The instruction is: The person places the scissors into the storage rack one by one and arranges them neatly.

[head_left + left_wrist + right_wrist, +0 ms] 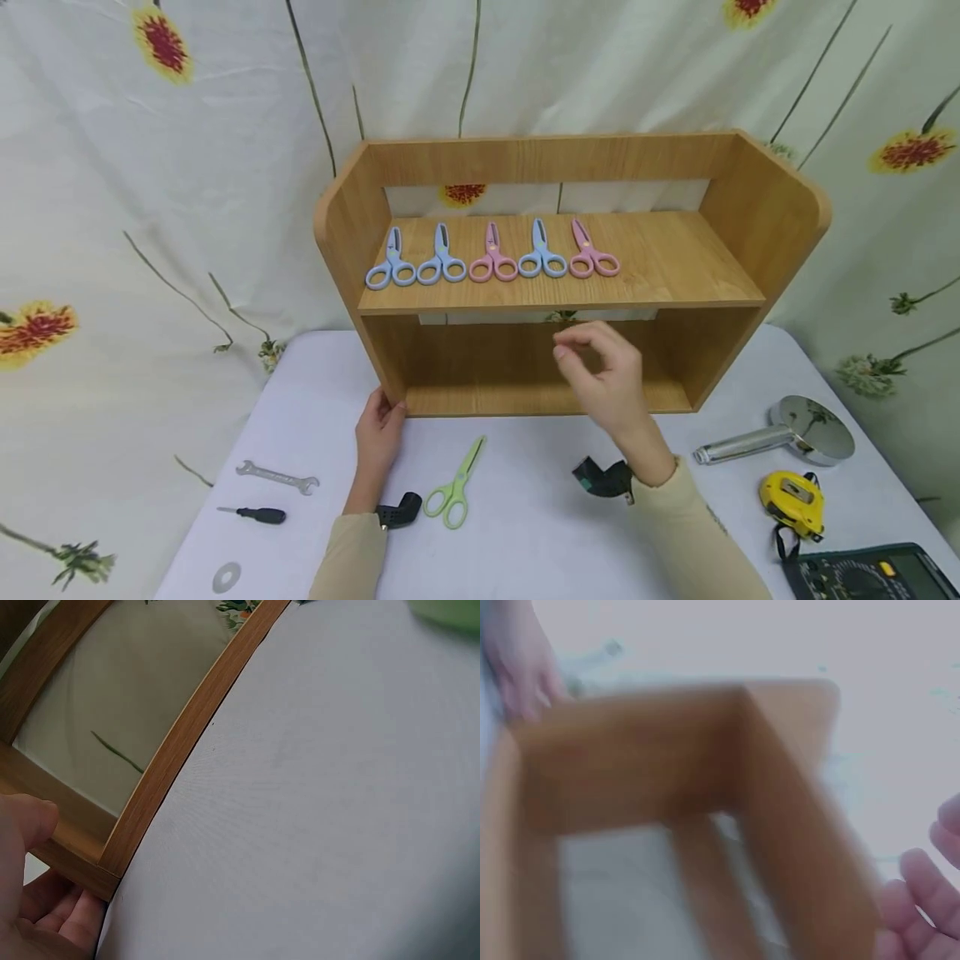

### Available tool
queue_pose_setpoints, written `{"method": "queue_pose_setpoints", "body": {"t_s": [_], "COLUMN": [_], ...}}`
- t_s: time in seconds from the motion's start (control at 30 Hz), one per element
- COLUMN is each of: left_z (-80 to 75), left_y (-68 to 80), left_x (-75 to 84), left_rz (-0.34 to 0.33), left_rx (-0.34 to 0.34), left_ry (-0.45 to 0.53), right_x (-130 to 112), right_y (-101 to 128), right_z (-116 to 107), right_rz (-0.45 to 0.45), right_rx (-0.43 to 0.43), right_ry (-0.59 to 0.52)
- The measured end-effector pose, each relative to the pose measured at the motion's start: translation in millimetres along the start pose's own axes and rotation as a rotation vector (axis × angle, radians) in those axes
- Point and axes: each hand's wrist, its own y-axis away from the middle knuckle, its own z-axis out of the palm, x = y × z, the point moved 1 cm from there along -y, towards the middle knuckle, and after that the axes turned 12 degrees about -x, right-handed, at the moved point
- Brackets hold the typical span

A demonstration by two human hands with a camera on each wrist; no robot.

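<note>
A wooden two-tier shelf stands on the table. My left hand grips its lower left corner; in the left wrist view the thumb lies inside and the fingers wrap round the outside. My right hand is raised before the lower compartment, fingers loosely bent and holding nothing. The right wrist view, blurred, shows its fingers apart from the wood. Along the upper board lie several scissors in a row, blue ones and pink ones, blades pointing back. Green scissors lie on the table between my forearms.
At the left lie a wrench, a screwdriver and a grey washer. To the right are a chrome shower head, a yellow tape measure and a multimeter. Floral cloth hangs behind.
</note>
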Motion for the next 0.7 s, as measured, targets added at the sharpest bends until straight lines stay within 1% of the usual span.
{"method": "queue_pose_setpoints", "body": {"t_s": [0.1,0.2,0.3,0.4,0.47,0.5,0.57,0.63,0.7], "left_z": [1.7,2.6,2.7,2.6,2.2,1.9,2.0,2.1,2.1], "left_y": [-0.8,-1.9,-1.8,-2.1,-2.4,-2.9,-3.1,-3.0,-3.0], "left_x": [-0.5,-0.3,-0.9,-2.0,-1.5,-1.2,-1.7,-1.8,-2.4], "left_rz": [0.009,0.014,0.013,0.006,0.002,0.001,0.001,0.000,0.004], "left_rx": [0.002,0.006,0.002,0.002,0.001,0.001,-0.001,-0.003,-0.001], "left_ry": [0.000,0.004,0.003,-0.016,-0.035,-0.041,-0.044,-0.046,-0.040], "right_x": [1,1,2,6,8,10,11,12,12], "right_y": [22,40,53,64,71,75,84,94,102], "right_z": [29,53,74,92,103,108,118,126,133], "right_rz": [0.080,0.224,0.334,0.380,0.410,0.418,0.447,0.452,0.437], "right_rx": [-0.184,-0.372,-0.543,-0.692,-0.801,-0.850,-0.959,-1.062,-1.123], "right_ry": [-0.027,-0.081,-0.145,-0.195,-0.205,-0.200,-0.156,-0.043,0.078]}}
